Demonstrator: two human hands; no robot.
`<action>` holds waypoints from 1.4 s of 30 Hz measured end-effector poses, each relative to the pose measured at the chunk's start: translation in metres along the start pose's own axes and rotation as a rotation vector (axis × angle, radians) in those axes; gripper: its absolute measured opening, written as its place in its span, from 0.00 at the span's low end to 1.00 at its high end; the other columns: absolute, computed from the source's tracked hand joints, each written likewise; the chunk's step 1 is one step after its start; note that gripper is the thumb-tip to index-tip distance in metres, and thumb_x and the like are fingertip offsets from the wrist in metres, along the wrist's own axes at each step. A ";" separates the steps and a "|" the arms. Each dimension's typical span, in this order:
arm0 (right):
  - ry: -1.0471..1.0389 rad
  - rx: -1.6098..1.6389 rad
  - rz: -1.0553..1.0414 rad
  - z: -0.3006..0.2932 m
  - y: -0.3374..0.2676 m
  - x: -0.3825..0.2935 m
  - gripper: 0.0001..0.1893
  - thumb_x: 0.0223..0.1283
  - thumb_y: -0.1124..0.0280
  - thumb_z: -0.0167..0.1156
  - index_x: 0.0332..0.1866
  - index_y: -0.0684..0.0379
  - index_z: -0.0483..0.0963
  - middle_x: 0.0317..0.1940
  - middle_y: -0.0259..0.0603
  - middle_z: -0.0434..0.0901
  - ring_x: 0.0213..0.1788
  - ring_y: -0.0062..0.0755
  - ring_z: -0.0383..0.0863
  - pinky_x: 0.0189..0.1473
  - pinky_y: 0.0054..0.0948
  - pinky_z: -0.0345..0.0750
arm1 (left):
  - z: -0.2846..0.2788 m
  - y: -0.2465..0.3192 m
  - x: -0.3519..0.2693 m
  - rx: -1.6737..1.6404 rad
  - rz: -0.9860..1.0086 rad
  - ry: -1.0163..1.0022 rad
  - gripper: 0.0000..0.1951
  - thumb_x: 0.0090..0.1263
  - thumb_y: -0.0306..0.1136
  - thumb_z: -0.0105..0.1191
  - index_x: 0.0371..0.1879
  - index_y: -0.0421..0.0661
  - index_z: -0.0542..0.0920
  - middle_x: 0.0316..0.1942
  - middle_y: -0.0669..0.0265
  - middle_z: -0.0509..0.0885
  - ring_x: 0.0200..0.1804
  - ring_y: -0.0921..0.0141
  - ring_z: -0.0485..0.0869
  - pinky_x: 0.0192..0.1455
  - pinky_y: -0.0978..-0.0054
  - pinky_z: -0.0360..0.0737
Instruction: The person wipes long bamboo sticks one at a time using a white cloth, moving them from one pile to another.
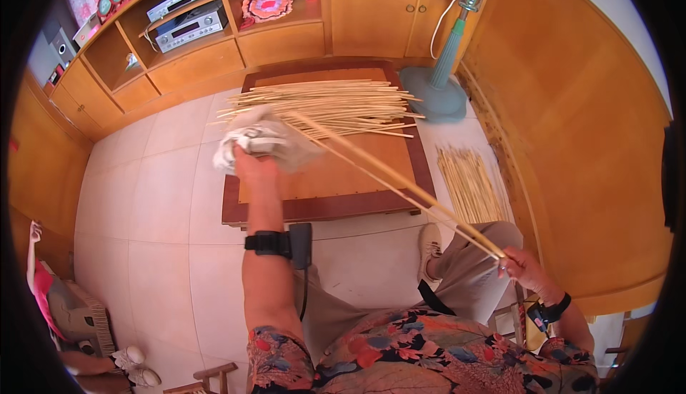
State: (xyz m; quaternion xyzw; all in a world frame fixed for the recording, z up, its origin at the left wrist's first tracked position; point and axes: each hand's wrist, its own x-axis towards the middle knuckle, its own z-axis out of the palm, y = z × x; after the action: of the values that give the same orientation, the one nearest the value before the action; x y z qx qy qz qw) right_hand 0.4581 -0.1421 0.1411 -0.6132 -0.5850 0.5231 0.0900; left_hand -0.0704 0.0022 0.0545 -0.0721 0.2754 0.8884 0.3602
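Note:
My left hand (252, 164) is stretched forward over the low wooden table (327, 171), bunching a whitish cloth (254, 139) that is partly blurred. In my right hand (522, 269), by my right knee, are the near ends of thin pale wooden or bamboo sticks (396, 177), at least two of them. These slant up and left towards the cloth; whether their far ends touch it I cannot tell. Beyond the cloth, a spread pile of similar sticks (332, 101) lies crosswise on the table, some poking past its sides.
Another bundle of sticks (469, 185) lies on the tiled floor at the right. Behind it stands a green pedestal fan base (437, 93). Wooden cabinets (370, 8) with audio units (190, 32) line the back. At lower left are a person's shoes (136, 364) and a small wooden stool (214, 375).

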 end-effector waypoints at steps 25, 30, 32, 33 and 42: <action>0.002 0.074 -0.379 0.131 -0.137 0.150 0.08 0.60 0.70 0.51 0.40 0.63 0.72 0.25 0.31 0.77 0.16 0.13 0.66 0.19 0.15 0.66 | 0.008 -0.073 -0.102 0.303 -0.428 -0.438 0.19 0.64 0.28 0.54 0.52 0.41 0.66 0.48 0.63 0.74 0.48 0.71 0.75 0.47 0.72 0.75; -0.089 0.255 -0.332 0.132 -0.137 0.155 0.09 0.62 0.68 0.50 0.41 0.61 0.71 0.26 0.33 0.77 0.15 0.13 0.66 0.17 0.14 0.63 | 0.012 -0.071 -0.101 0.288 -0.346 -0.452 0.14 0.63 0.26 0.54 0.47 0.40 0.71 0.42 0.65 0.78 0.43 0.72 0.78 0.43 0.75 0.77; -0.127 0.315 -0.335 0.130 -0.136 0.156 0.09 0.63 0.67 0.49 0.42 0.60 0.70 0.26 0.34 0.77 0.16 0.12 0.66 0.16 0.13 0.62 | 0.013 -0.072 -0.102 0.276 -0.330 -0.466 0.13 0.63 0.26 0.54 0.46 0.40 0.72 0.41 0.65 0.79 0.42 0.72 0.79 0.43 0.75 0.77; -0.147 0.344 -0.340 0.130 -0.136 0.155 0.09 0.64 0.66 0.49 0.42 0.60 0.70 0.26 0.34 0.77 0.16 0.12 0.66 0.16 0.13 0.62 | 0.016 -0.071 -0.104 0.271 -0.323 -0.467 0.13 0.63 0.26 0.54 0.46 0.40 0.72 0.42 0.65 0.78 0.42 0.72 0.79 0.43 0.75 0.77; -0.081 0.257 -0.382 0.126 -0.134 0.153 0.09 0.64 0.66 0.48 0.40 0.61 0.71 0.23 0.30 0.75 0.20 0.14 0.67 0.22 0.15 0.65 | 0.017 -0.071 -0.105 0.263 -0.366 -0.450 0.12 0.66 0.28 0.48 0.49 0.46 0.70 0.43 0.66 0.77 0.45 0.69 0.78 0.45 0.71 0.78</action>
State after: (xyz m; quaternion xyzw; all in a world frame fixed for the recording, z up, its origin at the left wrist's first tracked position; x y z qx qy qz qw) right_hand 0.2451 -0.0409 0.1003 -0.4533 -0.6222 0.5909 0.2414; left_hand 0.0563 -0.0096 0.0722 0.1251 0.2836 0.7591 0.5724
